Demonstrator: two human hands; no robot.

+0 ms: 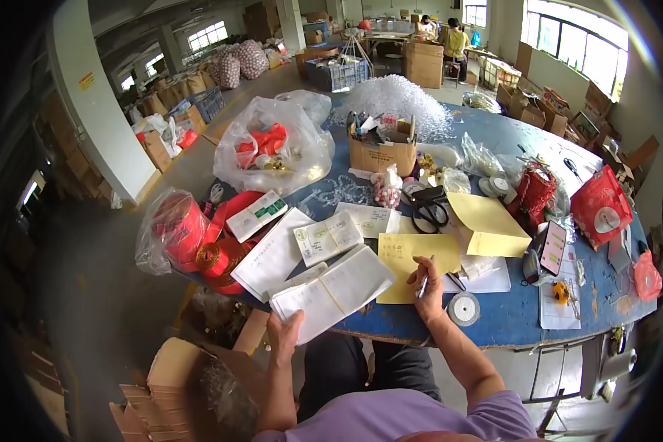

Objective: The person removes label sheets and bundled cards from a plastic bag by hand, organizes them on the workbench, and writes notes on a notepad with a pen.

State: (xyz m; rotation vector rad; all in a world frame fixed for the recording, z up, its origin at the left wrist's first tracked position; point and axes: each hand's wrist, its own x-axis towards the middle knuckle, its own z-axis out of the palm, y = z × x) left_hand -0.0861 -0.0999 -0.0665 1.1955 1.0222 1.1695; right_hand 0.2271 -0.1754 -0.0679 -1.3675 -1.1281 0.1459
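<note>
My left hand [285, 329] grips the near left corner of a banded bundle of white paper slips [335, 292] at the blue table's front edge. In my right hand [426, 286] is a pen [423, 283], held over a yellow sheet [398, 258] that bears some handwriting. Behind the bundle lies another banded stack of printed labels [327, 237], with more white sheets [274, 254] to its left. A folded yellow pad [490, 223] sits right of the sheet. Black scissors [429, 210] rest behind it.
Red ribbon rolls [184, 230] stand at the left, near a plastic bag of red items [272, 144]. A cardboard box of tools [381, 156] is at the back centre. A phone [552, 248] and red bag [601, 206] are at the right. Two people sit far behind.
</note>
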